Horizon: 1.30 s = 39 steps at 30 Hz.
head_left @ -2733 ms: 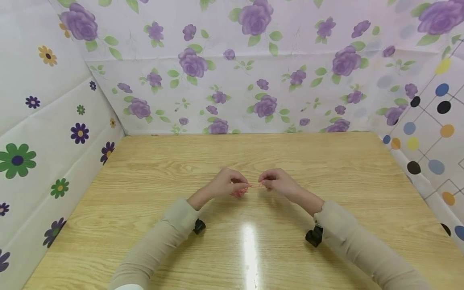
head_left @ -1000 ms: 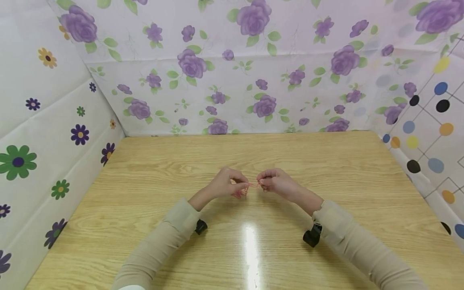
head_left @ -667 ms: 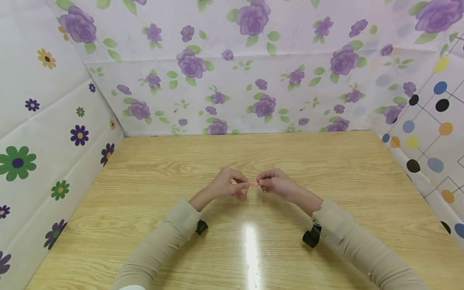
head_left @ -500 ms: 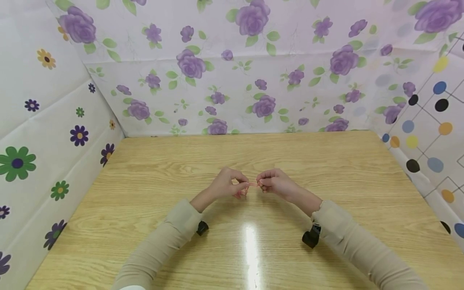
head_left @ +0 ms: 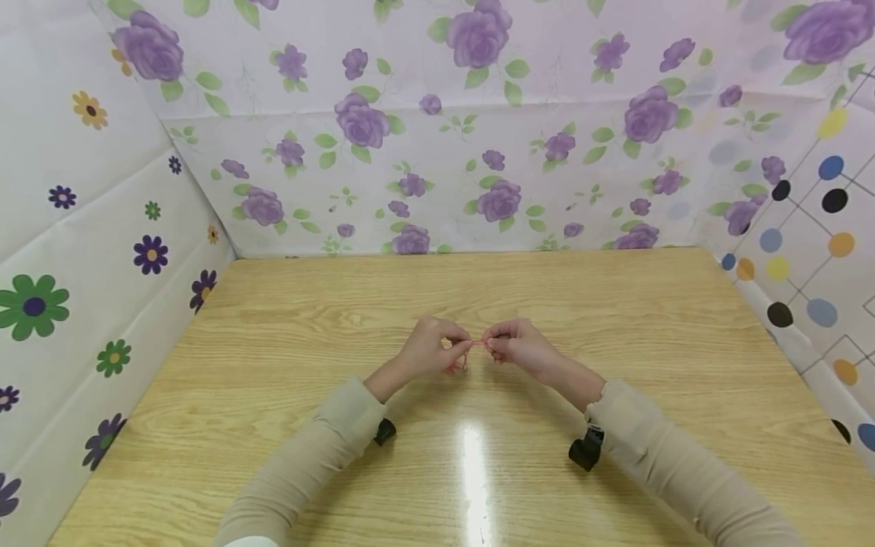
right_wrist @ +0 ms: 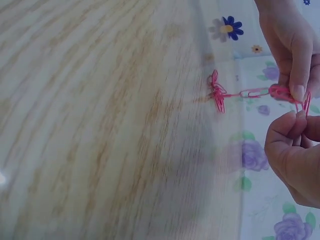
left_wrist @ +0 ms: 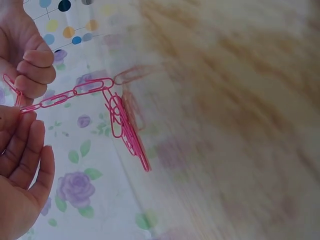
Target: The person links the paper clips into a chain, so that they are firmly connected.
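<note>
A chain of pink paper clips [left_wrist: 90,86] runs between my hands and hangs down to the wooden table. Its lower end lies there as a small heap of linked clips [left_wrist: 131,131]. My left hand [head_left: 431,348] pinches the chain near its upper end between thumb and fingers. Facing it, my right hand [head_left: 528,346] pinches a pink clip at the chain's end, seen beside the fingertips in the right wrist view. The fingertips of both hands are close together over the middle of the table, partly hiding the clips between them.
The light wooden table [head_left: 328,304] stretches out around the hands. A purple-flowered cloth [head_left: 410,175] rises behind it. Patterned cloths stand at the left [head_left: 75,243] and right [head_left: 820,289] sides. Small black cameras [head_left: 585,450] are on the wrists.
The hands have drawn slightly nearer each other, and the stretch of chain between the fingertips looks shorter. Both keep their pinch on the paper clips.
</note>
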Each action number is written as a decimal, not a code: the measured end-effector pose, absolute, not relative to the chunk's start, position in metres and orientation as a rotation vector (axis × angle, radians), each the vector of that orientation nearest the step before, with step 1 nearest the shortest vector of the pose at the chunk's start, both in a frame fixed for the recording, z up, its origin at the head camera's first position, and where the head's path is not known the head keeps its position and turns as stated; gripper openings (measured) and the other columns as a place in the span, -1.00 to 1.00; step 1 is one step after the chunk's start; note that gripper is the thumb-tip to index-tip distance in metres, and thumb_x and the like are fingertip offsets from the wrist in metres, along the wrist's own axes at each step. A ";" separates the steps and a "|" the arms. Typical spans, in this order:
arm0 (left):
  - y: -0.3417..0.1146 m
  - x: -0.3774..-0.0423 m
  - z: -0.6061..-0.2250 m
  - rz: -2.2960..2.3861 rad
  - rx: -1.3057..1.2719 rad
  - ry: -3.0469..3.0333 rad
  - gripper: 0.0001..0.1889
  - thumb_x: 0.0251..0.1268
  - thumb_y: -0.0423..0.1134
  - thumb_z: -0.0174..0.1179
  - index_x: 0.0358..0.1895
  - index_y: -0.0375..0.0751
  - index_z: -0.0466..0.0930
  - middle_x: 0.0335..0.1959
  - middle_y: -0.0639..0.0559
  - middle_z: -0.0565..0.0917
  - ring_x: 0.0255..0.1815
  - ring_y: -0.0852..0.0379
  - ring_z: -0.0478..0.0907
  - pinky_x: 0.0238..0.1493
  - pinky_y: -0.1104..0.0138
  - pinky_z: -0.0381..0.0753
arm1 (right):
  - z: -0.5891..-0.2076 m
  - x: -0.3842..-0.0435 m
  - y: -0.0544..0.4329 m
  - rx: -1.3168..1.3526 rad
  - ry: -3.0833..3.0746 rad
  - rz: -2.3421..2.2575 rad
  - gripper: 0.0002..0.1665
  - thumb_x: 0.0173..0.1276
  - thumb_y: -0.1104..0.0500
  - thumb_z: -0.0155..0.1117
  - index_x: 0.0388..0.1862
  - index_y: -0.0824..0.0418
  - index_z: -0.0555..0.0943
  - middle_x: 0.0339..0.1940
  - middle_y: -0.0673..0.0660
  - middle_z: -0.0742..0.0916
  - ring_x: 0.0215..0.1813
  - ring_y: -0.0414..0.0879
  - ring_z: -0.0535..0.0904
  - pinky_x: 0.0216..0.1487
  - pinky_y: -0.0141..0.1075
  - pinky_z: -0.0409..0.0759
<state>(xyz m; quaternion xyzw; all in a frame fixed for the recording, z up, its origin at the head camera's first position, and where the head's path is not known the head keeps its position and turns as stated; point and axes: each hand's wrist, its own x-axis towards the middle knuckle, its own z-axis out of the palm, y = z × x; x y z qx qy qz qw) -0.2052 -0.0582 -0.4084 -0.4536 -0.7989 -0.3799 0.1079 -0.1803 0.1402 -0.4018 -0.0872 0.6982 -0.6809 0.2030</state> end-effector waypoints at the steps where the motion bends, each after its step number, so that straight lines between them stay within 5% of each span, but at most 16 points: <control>1: -0.058 -0.205 -0.409 -1.119 -1.328 -2.351 -0.90 0.11 -0.43 0.21 -0.47 -0.37 0.68 -0.56 -0.07 0.67 -0.53 0.14 0.61 -0.42 0.30 0.60 | -0.402 -0.180 0.140 -0.255 1.958 -1.894 -0.78 0.35 0.42 -0.06 -0.15 0.61 0.42 -0.45 0.15 0.53 -0.45 -0.15 0.39 -0.34 -0.29 0.46; 12: -0.060 -0.206 -0.407 -1.199 -1.260 -2.344 -0.90 0.12 -0.44 0.19 -0.44 -0.37 0.68 -0.53 -0.09 0.67 -0.51 0.12 0.60 -0.43 0.18 0.59 | -0.408 -0.177 0.138 -0.205 1.878 -1.927 -0.60 0.32 0.32 0.03 0.06 0.55 0.35 -0.33 0.04 0.61 -0.28 -0.13 0.51 -0.12 -0.19 0.50; 18: -0.060 -0.205 -0.404 -1.253 -1.257 -2.349 -0.91 0.12 -0.44 0.19 -0.43 -0.40 0.67 -0.51 -0.11 0.68 -0.49 0.10 0.61 -0.42 0.18 0.60 | -0.408 -0.175 0.137 -0.208 1.957 -1.871 -0.61 0.28 0.28 0.15 0.00 0.52 0.43 -0.12 0.19 0.59 -0.17 -0.04 0.50 -0.04 -0.10 0.48; 29: -0.062 -0.205 -0.403 -1.286 -1.246 -2.392 -0.91 0.12 -0.46 0.18 -0.43 -0.40 0.66 -0.52 -0.09 0.67 -0.53 0.12 0.59 -0.42 0.35 0.58 | -0.415 -0.177 0.148 -0.201 1.970 -1.938 -0.71 0.31 0.30 0.13 -0.11 0.55 0.46 -0.38 0.04 0.65 -0.32 -0.14 0.55 -0.16 -0.17 0.54; 39: -0.062 -0.205 -0.404 -1.424 -1.381 -2.548 -0.86 0.21 -0.41 0.15 -0.34 -0.47 0.63 -0.47 -0.15 0.65 -0.50 0.01 0.61 -0.52 0.39 0.59 | -0.409 -0.179 0.160 -0.136 2.074 -2.020 -0.66 0.29 0.30 0.16 -0.08 0.58 0.50 -0.35 0.07 0.69 -0.18 0.05 0.58 -0.11 -0.11 0.55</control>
